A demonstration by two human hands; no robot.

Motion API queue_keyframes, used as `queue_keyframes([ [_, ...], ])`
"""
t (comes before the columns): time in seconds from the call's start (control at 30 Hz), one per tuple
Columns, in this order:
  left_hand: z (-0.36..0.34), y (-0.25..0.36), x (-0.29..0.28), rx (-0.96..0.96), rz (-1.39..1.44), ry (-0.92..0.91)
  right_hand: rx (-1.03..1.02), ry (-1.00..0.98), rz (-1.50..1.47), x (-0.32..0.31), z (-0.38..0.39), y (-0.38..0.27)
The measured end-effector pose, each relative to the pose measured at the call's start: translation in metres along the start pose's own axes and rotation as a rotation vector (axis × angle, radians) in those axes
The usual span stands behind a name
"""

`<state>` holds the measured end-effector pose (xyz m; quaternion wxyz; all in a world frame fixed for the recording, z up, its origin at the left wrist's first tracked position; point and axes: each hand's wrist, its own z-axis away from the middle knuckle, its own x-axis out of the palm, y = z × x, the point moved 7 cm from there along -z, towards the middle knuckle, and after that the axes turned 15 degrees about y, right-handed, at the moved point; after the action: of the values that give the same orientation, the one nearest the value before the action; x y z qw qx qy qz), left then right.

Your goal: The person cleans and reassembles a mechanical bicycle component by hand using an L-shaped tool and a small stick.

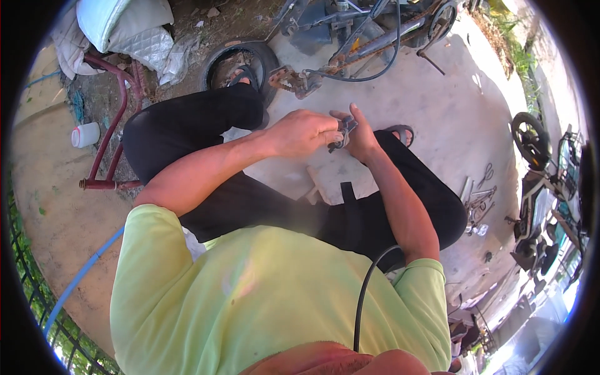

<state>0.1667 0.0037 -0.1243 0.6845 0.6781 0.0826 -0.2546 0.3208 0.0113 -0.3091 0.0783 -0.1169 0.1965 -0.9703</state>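
Note:
My left hand (303,132) is closed, its thumb and fingers pinching a small dark metal part (345,130) with a bracket-like shape. Its exact kind is too small to make out. From the other side my right hand (362,139) holds the same part, thumb raised and the other fingers partly hidden behind it. Both hands meet above the pale concrete between my bent knees. Just beyond them lies a rusty, greasy metal piece (299,81), close to a frame with a chain (359,56).
A black tyre (272,59) lies around my left foot. At left are a dark red metal frame (119,87), a white container (85,134) and a blue hose (84,274). Scattered hand tools (480,203) lie beyond my right knee, with a two-wheeler (534,206) at far right.

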Motion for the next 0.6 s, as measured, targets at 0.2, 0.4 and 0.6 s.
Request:
queue_keyframes([
  [0.2,-0.018,0.015,0.003,-0.025,0.173,0.114,-0.257,-0.028,-0.390,0.033,0.101,-0.059],
  [0.4,-0.028,0.002,0.028,-0.145,0.017,0.307,-0.463,0.430,-0.424,0.010,0.099,-0.066],
  [0.6,-0.029,0.017,0.058,-0.299,-0.024,0.560,-0.493,0.575,-0.393,-0.028,0.075,-0.062],
])
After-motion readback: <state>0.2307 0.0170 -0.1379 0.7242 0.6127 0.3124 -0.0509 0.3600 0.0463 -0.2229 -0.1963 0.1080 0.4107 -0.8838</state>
